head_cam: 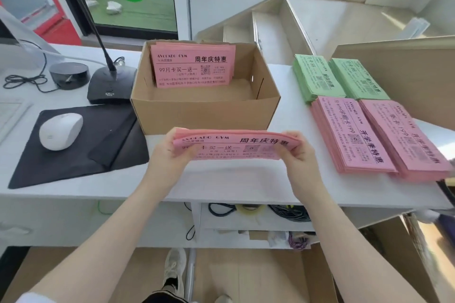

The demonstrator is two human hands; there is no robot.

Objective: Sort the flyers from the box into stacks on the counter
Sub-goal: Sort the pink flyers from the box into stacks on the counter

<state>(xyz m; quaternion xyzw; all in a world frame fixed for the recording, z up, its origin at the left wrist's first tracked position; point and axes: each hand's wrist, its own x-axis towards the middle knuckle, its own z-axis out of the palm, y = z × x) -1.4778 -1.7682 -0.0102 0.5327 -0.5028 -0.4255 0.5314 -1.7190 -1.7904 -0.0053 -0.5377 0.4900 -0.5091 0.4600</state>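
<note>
Pink, thin paper flyers (231, 146) look limp and slippery, so your left hand (167, 152) and right hand (299, 152) rightly pinch both short ends.

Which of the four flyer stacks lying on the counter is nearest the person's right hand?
The left pink stack, just right of the right hand; the other pink stack lies farther right, both green stacks farther back.
</note>
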